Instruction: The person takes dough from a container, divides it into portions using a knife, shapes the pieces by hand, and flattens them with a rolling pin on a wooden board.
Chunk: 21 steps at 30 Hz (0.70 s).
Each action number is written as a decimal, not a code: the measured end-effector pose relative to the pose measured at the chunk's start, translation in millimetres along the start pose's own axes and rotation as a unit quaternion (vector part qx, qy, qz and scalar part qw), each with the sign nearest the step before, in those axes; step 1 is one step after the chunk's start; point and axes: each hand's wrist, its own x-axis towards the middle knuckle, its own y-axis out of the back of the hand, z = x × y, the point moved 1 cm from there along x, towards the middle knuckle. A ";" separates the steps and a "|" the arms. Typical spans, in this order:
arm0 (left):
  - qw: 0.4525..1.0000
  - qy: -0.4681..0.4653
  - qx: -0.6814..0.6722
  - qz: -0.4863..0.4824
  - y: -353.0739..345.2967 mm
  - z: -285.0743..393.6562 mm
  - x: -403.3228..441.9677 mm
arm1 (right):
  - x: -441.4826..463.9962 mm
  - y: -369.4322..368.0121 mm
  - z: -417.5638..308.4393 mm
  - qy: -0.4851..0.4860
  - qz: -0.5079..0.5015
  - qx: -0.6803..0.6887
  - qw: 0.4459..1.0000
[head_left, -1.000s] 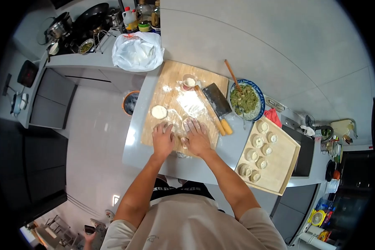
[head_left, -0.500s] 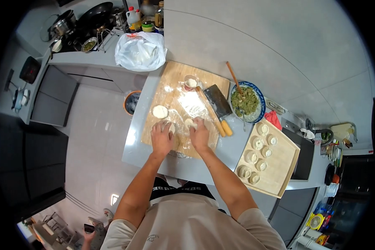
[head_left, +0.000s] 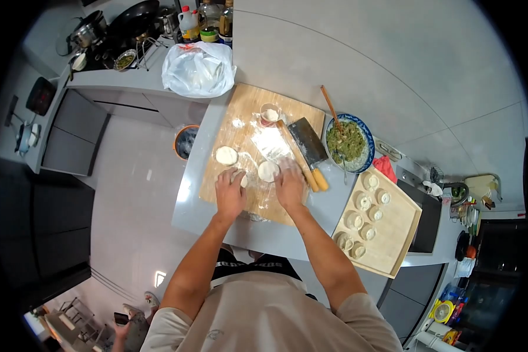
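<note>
My left hand [head_left: 230, 193] is low on the floured wooden board [head_left: 246, 111], its fingers curled over a piece of dough [head_left: 243, 181] that shows partly beside the thumb. To its right lies a flat round of dough [head_left: 268, 171] on the board. My right hand [head_left: 290, 186] rests just right of that round with fingers apart, their tips slightly blurred; it grips nothing that I can see. Another dough round [head_left: 226, 155] sits above my left hand. A rolling pin [head_left: 296, 155] and a cleaver [head_left: 307, 141] lie side by side near my right hand.
A small cup of flour [head_left: 270, 113] stands toward the board's far side. Right of the board are a blue-rimmed bowl [head_left: 370, 149] of green filling and a wooden tray [head_left: 393, 234] with several shaped dough pieces. A white plastic bag [head_left: 198, 70] sits at the far left; a person's hand [head_left: 122, 330] holds a phone lower left.
My right hand has moved off the right-hand dough round and a little to the right, leaving that round fully visible on the board. The left hand has shifted only slightly.
</note>
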 end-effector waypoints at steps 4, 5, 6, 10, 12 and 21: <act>0.998 0.011 0.045 -0.030 1.4 7.3 0.0 | 5.4 -7.1 -21.4 -0.028 0.037 -0.145 0.988; 0.998 0.009 0.046 -0.031 3.3 7.4 1.2 | 8.2 -7.2 -25.1 -0.048 -0.017 -0.042 0.998; 0.998 0.008 0.052 -0.033 4.0 4.9 1.5 | 9.1 -7.8 -26.6 -0.068 -0.070 0.061 0.993; 0.997 0.019 0.071 -0.005 11.7 -7.6 2.1 | -2.0 -3.3 -21.5 -0.046 -0.050 0.071 0.995; 0.997 0.024 0.074 -0.014 15.4 -8.5 -0.8 | -14.1 1.2 -13.8 0.172 -0.136 -0.030 0.975; 0.999 -0.029 -0.006 0.019 1.7 5.5 -7.9 | -41.8 19.8 -35.8 0.180 -0.114 -0.114 0.970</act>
